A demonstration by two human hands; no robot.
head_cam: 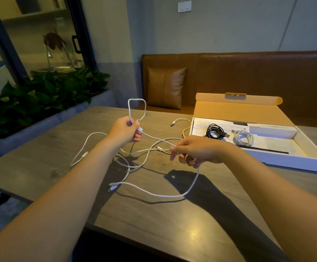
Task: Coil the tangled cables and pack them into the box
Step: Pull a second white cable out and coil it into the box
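My left hand [126,130] pinches a white cable [154,138] above the table, with a small loop of it standing up over the fingers. From there the cable runs to my right hand [195,150], which grips it farther along; the rest hangs down and curves across the table. More white cables [133,163] lie tangled on the table under both hands. The open cardboard box [278,157] sits at the right. Inside it lie a coiled black cable [215,132] and a coiled white cable [243,138].
The grey wooden table [153,220] has its near edge at the bottom. A brown leather bench with a cushion [165,87] stands behind it. Green plants [40,93] in a planter line the left side. The box lid stands raised at the back.
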